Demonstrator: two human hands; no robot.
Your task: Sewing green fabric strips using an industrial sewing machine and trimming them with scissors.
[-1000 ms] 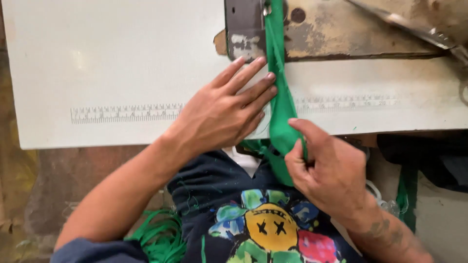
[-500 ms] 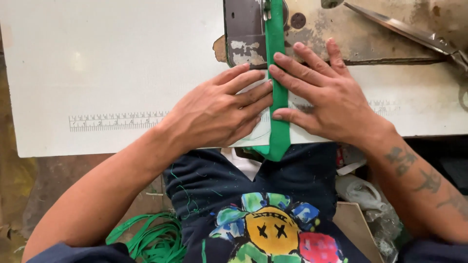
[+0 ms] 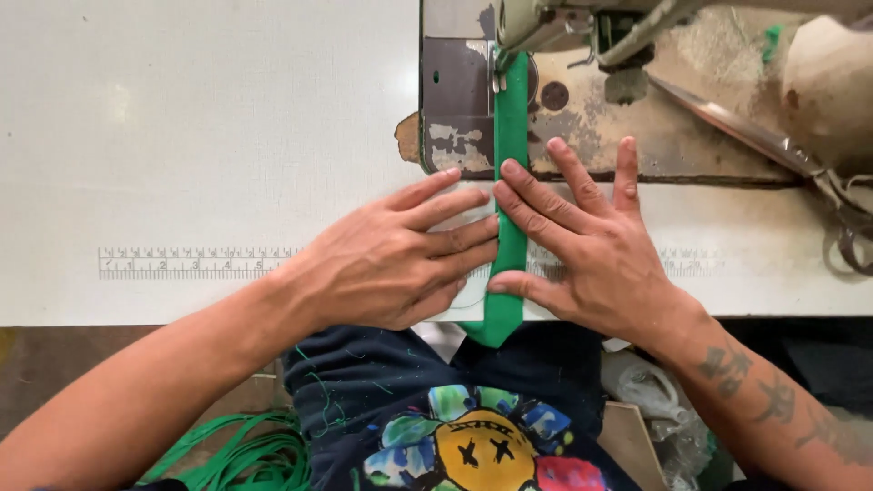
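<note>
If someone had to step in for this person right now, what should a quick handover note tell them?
Left hand: flat on the table, fingertips at the green strip's left edge.
Right hand: flat, fingers on the strip's right side, thumb pinning its lower part.
The strip runs straight from the table edge up under the sewing machine's foot.
Done: strip lined up and fed under the foot.
Left: most of its visible length has not yet passed the foot. More green strips hang at lower left.

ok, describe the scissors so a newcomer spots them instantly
Start at the worn metal bed of the sewing machine at top centre. Follow it right: the scissors lie diagonally there, long steel blades pointing up-left, dark handles at the frame's right edge, well clear of the green strip.
</note>
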